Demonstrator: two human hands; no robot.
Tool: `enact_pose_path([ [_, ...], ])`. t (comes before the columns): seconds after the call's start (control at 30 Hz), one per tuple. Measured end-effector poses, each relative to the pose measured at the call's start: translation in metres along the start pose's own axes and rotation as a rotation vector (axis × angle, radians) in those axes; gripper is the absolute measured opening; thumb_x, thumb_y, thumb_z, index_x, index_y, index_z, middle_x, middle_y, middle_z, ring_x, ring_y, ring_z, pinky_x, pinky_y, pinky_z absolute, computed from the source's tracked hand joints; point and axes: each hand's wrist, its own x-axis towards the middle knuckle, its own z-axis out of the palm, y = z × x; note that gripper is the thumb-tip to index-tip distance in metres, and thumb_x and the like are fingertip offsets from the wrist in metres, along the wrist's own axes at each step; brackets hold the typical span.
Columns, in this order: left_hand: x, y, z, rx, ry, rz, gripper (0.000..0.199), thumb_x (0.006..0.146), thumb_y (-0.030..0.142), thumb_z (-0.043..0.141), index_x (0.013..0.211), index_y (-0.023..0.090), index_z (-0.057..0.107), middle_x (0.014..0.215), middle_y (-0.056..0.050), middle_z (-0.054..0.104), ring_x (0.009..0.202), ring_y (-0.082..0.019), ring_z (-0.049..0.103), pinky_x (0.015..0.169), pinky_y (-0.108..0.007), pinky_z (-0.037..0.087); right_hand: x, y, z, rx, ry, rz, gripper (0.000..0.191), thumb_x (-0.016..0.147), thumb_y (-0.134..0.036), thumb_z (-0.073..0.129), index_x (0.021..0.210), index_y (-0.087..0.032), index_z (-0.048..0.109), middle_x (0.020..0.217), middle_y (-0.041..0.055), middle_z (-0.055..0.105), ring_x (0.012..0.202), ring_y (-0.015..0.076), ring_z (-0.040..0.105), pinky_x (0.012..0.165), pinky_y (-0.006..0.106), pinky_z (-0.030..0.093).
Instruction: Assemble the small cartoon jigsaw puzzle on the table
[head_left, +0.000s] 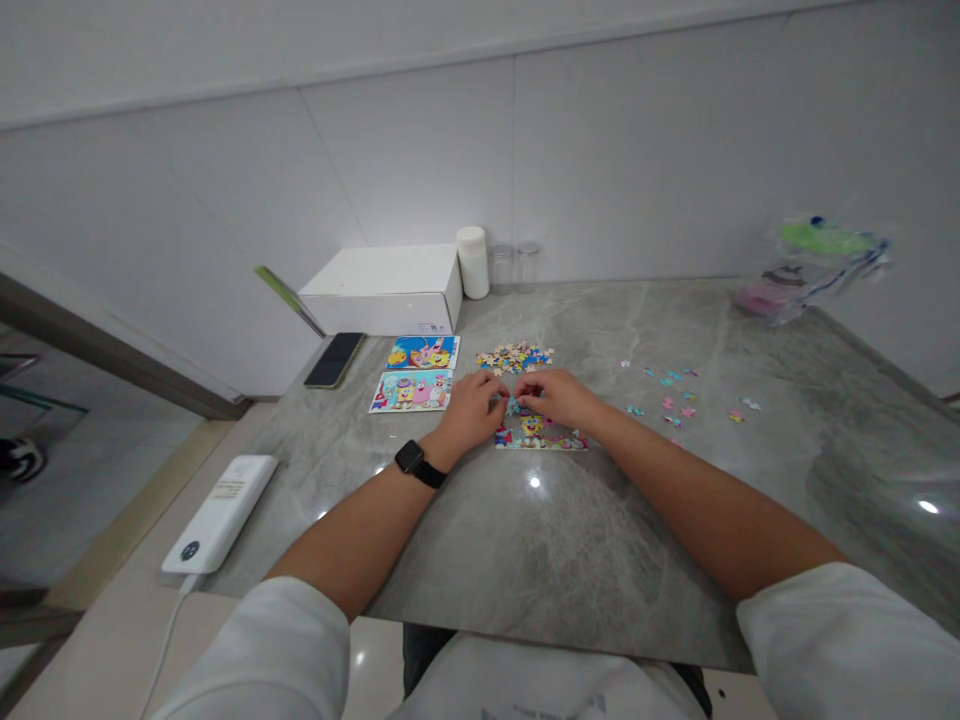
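Observation:
A partly assembled jigsaw puzzle (532, 426) with cartoon figures lies on the grey table in front of me. My left hand (474, 408) is at its upper left corner, with fingers curled and pressed together; what they hold, if anything, is hidden. My right hand (556, 396) reaches over the puzzle's top from the right, thumb and fingertips pinched on a small bluish jigsaw piece (514, 407). Just beyond both hands is a heap of loose jigsaw pieces (514, 357). Several more scattered pieces (668, 403) lie to the right.
Left of the puzzle lie two picture cards (412, 391), a phone (335, 360) and a white power bank (220, 512) with a cable. Along the wall stand a white box (382, 272), a white bottle (472, 263) and two clear jars (527, 268). A plastic bag (810, 268) sits at back right.

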Motion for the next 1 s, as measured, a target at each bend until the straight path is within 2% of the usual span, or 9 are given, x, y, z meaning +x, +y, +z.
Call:
enact_pose_path([
  [0.17, -0.001, 0.001, 0.0, 0.049, -0.051, -0.005, 0.016, 0.094, 0.02, 0.062, 0.099, 0.023, 0.076, 0.115, -0.01, 0.067, 0.109, -0.028, 0.063, 0.096, -0.048, 0.05, 0.0, 0.001, 0.004, -0.049, -0.006, -0.028, 0.008, 0.085, -0.018, 0.073, 0.087, -0.023, 0.078, 0.086, 0.0006, 0.075, 0.081, 0.0174, 0.064, 0.076, 0.028, 0.044],
  [0.47, -0.001, 0.002, 0.0, 0.047, -0.056, -0.013, 0.013, 0.091, 0.024, 0.067, 0.098, 0.024, 0.077, 0.114, -0.009, 0.068, 0.108, -0.028, 0.063, 0.097, -0.048, 0.051, -0.003, -0.007, 0.009, -0.128, 0.016, 0.031, 0.009, 0.088, -0.019, 0.069, 0.089, -0.022, 0.077, 0.087, 0.0019, 0.075, 0.078, 0.0171, 0.063, 0.072, 0.028, 0.042],
  [0.77, -0.002, 0.006, -0.002, 0.083, -0.089, -0.048, 0.013, 0.092, 0.03, 0.068, 0.1, 0.024, 0.076, 0.115, -0.008, 0.068, 0.111, -0.028, 0.062, 0.098, -0.046, 0.049, -0.003, -0.012, 0.011, -0.307, 0.004, 0.05, 0.013, 0.09, -0.021, 0.066, 0.096, -0.02, 0.077, 0.096, 0.0061, 0.076, 0.089, 0.02, 0.066, 0.08, 0.029, 0.044],
  [1.0, -0.002, 0.008, -0.004, 0.103, -0.101, -0.051, 0.017, 0.092, 0.037, 0.071, 0.103, 0.024, 0.076, 0.116, -0.008, 0.067, 0.111, -0.027, 0.062, 0.098, -0.045, 0.049, -0.005, -0.015, 0.011, -0.335, 0.005, 0.043, 0.014, 0.091, -0.022, 0.066, 0.098, -0.022, 0.078, 0.099, 0.0064, 0.077, 0.091, 0.0208, 0.067, 0.083, 0.029, 0.045],
])
